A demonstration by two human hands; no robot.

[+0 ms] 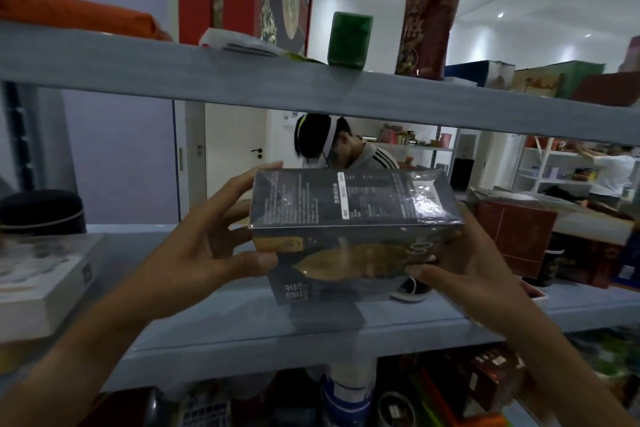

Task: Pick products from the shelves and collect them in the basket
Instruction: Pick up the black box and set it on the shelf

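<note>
Carefully, with my left hand (204,246) and right hand (474,263) each curled round an end of the dark box (353,218) above the middle shelf (242,329), I'd draw it level clear of the shelf edge.

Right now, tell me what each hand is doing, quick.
Left hand: grip on the left end of the dark box.
Right hand: grip on the right end of the same box.

Both forearms are bare, with no sleeve, watch or ring showing on the left hand (204,246) or right hand (471,263).
</note>
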